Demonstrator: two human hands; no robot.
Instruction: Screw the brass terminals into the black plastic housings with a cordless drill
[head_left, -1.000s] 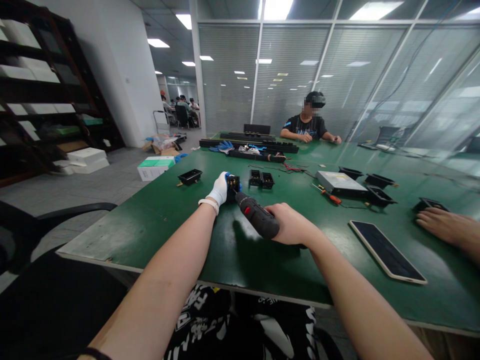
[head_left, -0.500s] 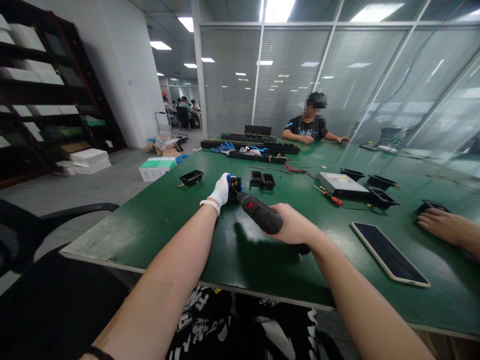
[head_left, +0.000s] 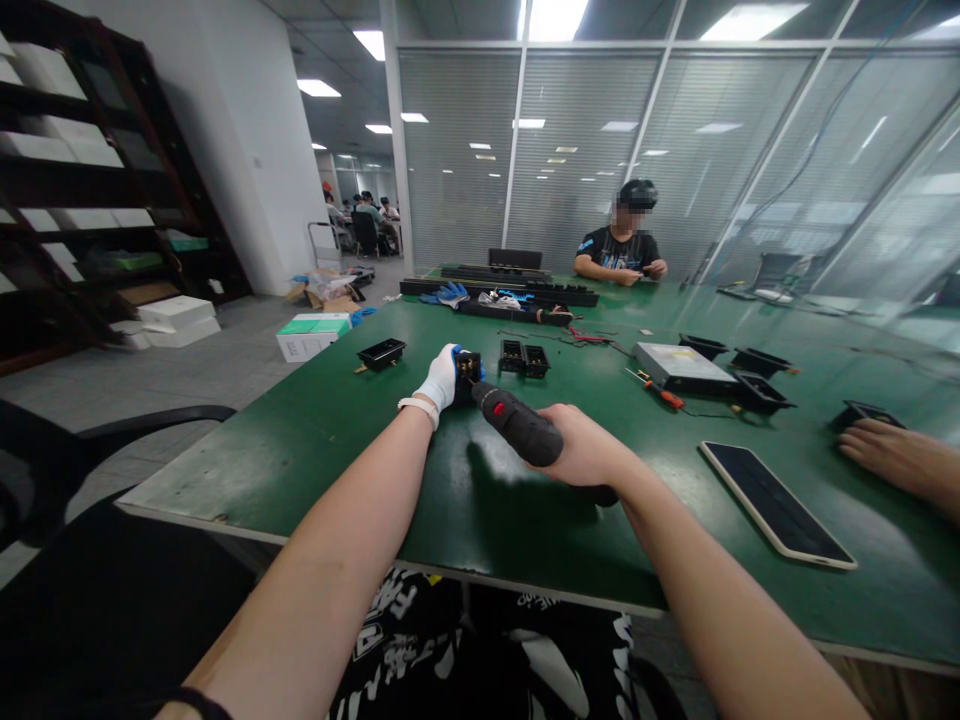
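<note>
My left hand [head_left: 441,380], in a white and blue work glove, grips a small black socket module [head_left: 469,368] with brass-coloured parts on its face, tilted up from the table. In my bare right hand [head_left: 581,442] is a black cordless drill [head_left: 521,425] with a red switch. The drill's tip points left and meets the face of the module; whether it sits in a screw cannot be made out. Just beyond my left hand stand two more black modules [head_left: 523,358], side by side. An empty-looking black housing [head_left: 382,353] lies to the left.
On the green table [head_left: 337,460] lie a phone [head_left: 776,503], an orange-handled screwdriver [head_left: 664,392], a silver-grey box [head_left: 684,368] and several black housings [head_left: 761,361]. Another person's hand [head_left: 889,448] touches a housing at right. A co-worker [head_left: 619,245] sits across, behind long black strips [head_left: 499,292].
My hands, the drill and the module hold nearly the same place. Across the table, the co-worker's hands have come together in front of the body.
</note>
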